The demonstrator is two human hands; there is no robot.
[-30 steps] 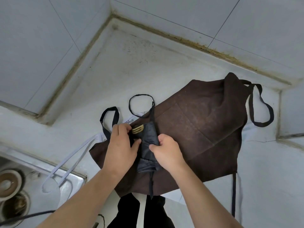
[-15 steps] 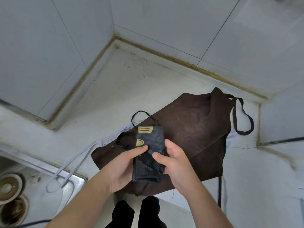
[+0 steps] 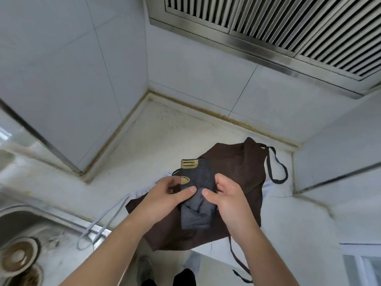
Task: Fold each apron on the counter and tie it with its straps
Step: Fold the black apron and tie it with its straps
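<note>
A small folded dark grey apron (image 3: 196, 205) with gold print near its top is held up in front of me. My left hand (image 3: 165, 196) grips its left side, thumb pressed on the front. My right hand (image 3: 228, 197) grips its right side, thumb also on the front. Beneath it a brown apron (image 3: 237, 166) lies spread flat on the white counter (image 3: 165, 137), its black neck loop (image 3: 276, 168) at the right. A thin brown strap (image 3: 237, 259) hangs over the counter's front edge.
A white apron (image 3: 144, 189) lies partly under the brown one, its pale straps (image 3: 101, 228) trailing into the steel sink (image 3: 26, 230) at the lower left. Tiled walls meet behind the counter. A metal slatted vent (image 3: 288, 23) hangs overhead at the upper right.
My head has tilted up, bringing the vent into view. The grey apron bundle has been lifted off the brown apron, and its loose black strap loops are no longer visible.
</note>
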